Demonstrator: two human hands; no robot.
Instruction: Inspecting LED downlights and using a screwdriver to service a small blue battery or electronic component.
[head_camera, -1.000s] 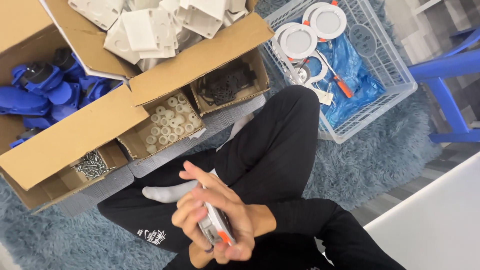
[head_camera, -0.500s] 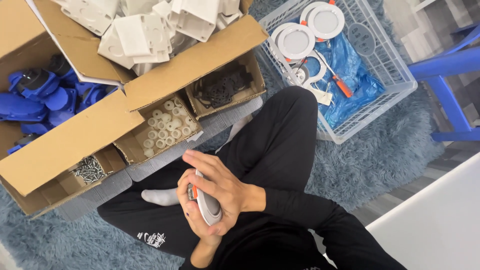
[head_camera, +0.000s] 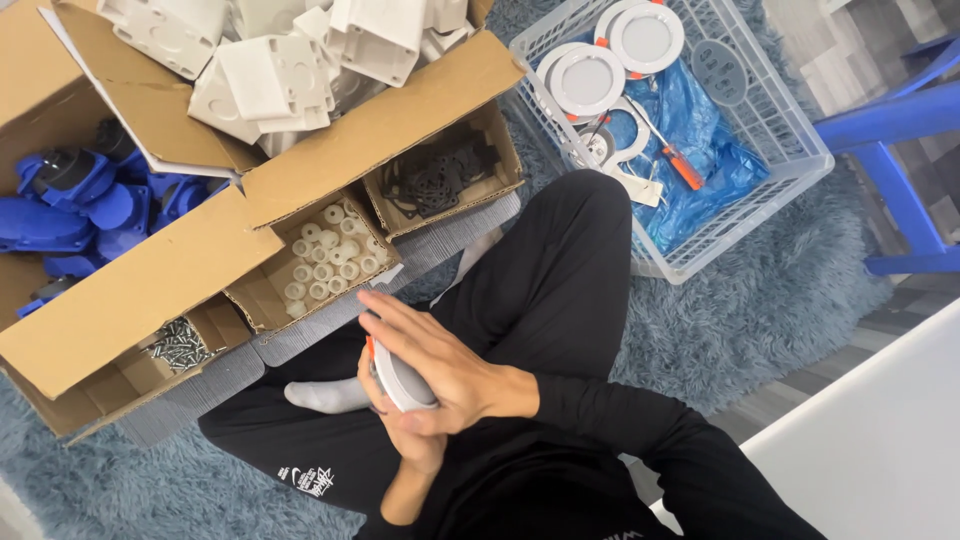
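White round lamp (head_camera: 400, 378) sits clasped between right hand (head_camera: 440, 368) and left hand (head_camera: 415, 440); best kept steady over the lap, fingers clear of its orange clip.

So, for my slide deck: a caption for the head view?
Seated person's hands clasp a round white light fitting beside cardboard boxes of parts.

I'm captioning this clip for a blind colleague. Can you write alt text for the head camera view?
A seated person in black clothes holds a round white light fitting between both hands, right hand over it, left hand beneath. Cardboard boxes of white and blue plastic parts lie ahead on a blue-grey rug, beside a white wire basket of similar fittings.
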